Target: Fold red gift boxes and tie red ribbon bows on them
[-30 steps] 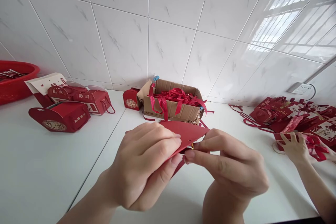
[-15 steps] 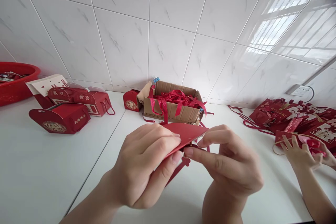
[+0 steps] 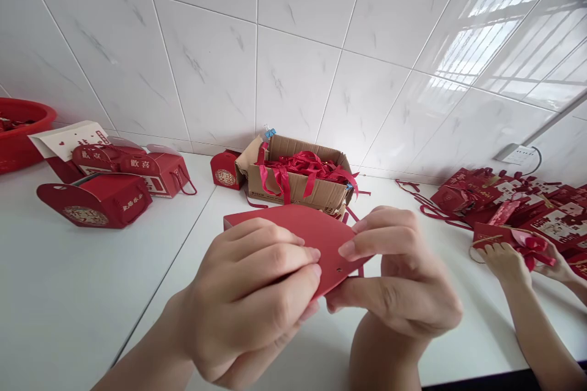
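Between my hands is a red paper gift box [image 3: 293, 223], its plain curved panel facing me, with a small hole near the lower right edge. My left hand [image 3: 257, 293] is closed on the panel, fingertips on the near face and thumb mostly hidden beneath. My right hand [image 3: 398, 275] pinches the panel's right edge, two fingertips on the face and the thumb below. Behind the box stands an open cardboard carton [image 3: 298, 190] holding a tangle of red ribbons [image 3: 312, 168]. The underside of the red box is hidden from view.
Several finished red boxes [image 3: 103, 198] stand on the left of the white table [image 3: 183, 324], near a red basin [image 3: 27, 137]. One small red box [image 3: 226, 170] adjoins the carton. At right, a co-worker's hands [image 3: 507, 263] handle a red box beside a pile of red boxes [image 3: 518, 195].
The red box in my hands has tilted so its broad panel now faces me and its hole shows. The dangling ribbon end below has gone from sight. The co-worker's left hand has closed.
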{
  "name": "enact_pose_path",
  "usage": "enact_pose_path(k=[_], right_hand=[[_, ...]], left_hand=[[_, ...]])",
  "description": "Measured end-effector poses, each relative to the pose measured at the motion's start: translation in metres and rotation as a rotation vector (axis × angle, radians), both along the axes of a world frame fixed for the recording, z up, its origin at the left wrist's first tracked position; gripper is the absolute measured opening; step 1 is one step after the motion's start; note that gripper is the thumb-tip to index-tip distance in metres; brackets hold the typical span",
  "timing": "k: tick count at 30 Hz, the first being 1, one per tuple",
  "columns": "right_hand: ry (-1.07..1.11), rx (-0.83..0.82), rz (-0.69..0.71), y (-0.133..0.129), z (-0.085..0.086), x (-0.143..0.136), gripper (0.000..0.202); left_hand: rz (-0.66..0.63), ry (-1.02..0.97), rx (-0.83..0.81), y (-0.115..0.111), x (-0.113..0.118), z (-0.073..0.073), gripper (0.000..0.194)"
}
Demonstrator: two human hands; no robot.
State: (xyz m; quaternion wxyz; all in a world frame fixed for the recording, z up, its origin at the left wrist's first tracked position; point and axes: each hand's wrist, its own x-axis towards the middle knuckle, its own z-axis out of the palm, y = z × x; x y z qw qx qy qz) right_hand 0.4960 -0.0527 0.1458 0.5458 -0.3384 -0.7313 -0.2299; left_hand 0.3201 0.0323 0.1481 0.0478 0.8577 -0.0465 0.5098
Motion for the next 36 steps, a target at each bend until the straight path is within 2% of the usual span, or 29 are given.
enact_pose_path(k=[4,9,13,18,22,28,34,36], right_hand=[[0.059,-0.015,0.075,-0.001,-0.002,-0.001,0.027],[0.09,0.031,0.148,0.006,-0.005,0.001,0.005],[0.1,0.054,0.137,0.01,-0.003,0.001,0.003],[0.065,0.064,0.048,0.008,0.0,0.001,0.004],[0.045,0.041,0.004,0.005,0.0,0.001,0.005],[0.025,0.067,0.03,0.002,0.002,0.002,0.013],[0.003,0.129,0.161,0.007,0.002,0.005,0.004],[0.053,0.099,0.154,0.008,0.0,0.004,0.012]], left_hand=[[0.017,0.037,0.025,-0.002,-0.004,0.001,0.014],[-0.033,-0.015,-0.059,0.0,-0.002,0.0,0.014],[-0.092,-0.044,-0.173,0.0,0.004,-0.004,0.014],[-0.044,-0.038,-0.244,-0.003,0.006,-0.005,0.018],[-0.012,-0.041,-0.175,-0.001,0.008,-0.004,0.018],[-0.005,-0.013,-0.004,-0.002,0.004,-0.003,0.014],[0.016,0.029,-0.038,-0.008,-0.002,-0.007,0.015],[-0.005,0.024,-0.02,-0.007,-0.001,-0.007,0.015]])
